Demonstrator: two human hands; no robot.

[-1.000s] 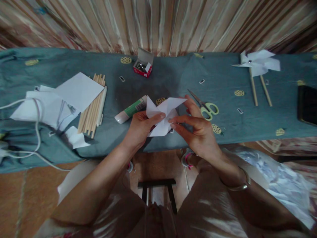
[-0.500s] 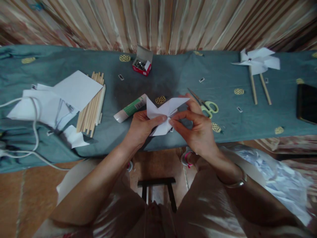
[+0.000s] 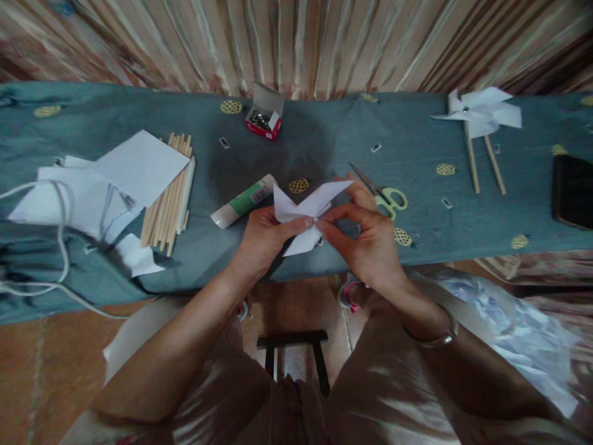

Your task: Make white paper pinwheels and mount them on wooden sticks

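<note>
A white paper pinwheel (image 3: 303, 207) is held between both hands above the near part of the table. My left hand (image 3: 262, 241) grips it from the left, thumb pressed near its centre, the other fingers mostly hidden beneath. My right hand (image 3: 364, 232) pinches a paper tip at the centre between thumb and index finger. Just left of the pinwheel lies a glue stick (image 3: 243, 201) with a green label. Green-handled scissors (image 3: 389, 198) rest beyond the right hand, blades pointing away to the left.
Wooden sticks (image 3: 167, 198) and white paper sheets (image 3: 143, 167) lie at left, beside a white cable (image 3: 65, 247). A red box of metal pins (image 3: 264, 117) stands open at the back. Finished pinwheels on sticks (image 3: 486, 111) and a black phone (image 3: 572, 191) are at right.
The hands stay at the paper's centre with almost no movement. The pinwheel has tilted very slightly, and the whole view has shifted a little.
</note>
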